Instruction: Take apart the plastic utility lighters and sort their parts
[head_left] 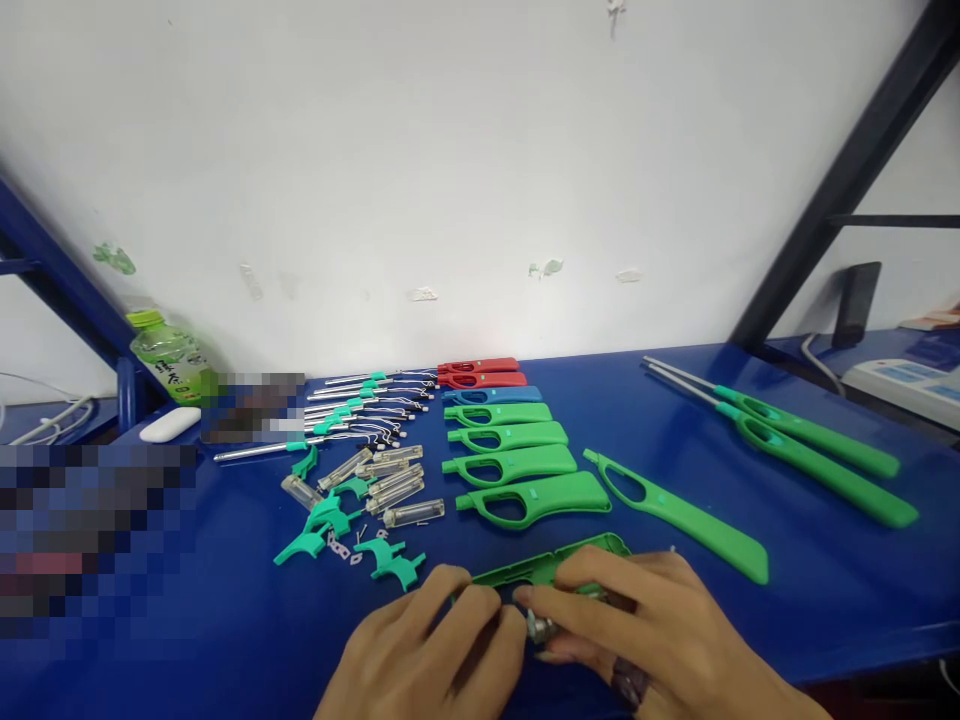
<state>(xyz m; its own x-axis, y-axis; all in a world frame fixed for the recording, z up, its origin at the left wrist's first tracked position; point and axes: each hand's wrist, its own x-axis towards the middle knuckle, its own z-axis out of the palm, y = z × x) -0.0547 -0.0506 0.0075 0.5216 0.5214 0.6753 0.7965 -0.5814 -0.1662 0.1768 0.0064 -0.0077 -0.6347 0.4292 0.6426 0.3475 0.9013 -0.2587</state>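
Near the front edge, both hands meet over a green lighter casing half (540, 568), whose hollow inner side shows. My left hand (442, 650) is closed, its fingers curled at the casing's left end; its fingertips are mostly hidden. With thumb and fingers pressed together, my right hand (660, 625) holds a small silvery part (540, 627), partly covered by the fingers. Just beyond lies a green casing half (555, 498) with a trigger loop. Left of the hands are teal triggers (397, 567) and clear fuel tanks (414, 513).
Lighter rods with wires (352, 410) lie in a row at the back left. Red casings (480, 378) and a blue casing (491, 397) sit behind green ones. Two long-rod lighters (817, 455) and a green casing (690, 515) lie right. A bottle (169, 360) stands far left.
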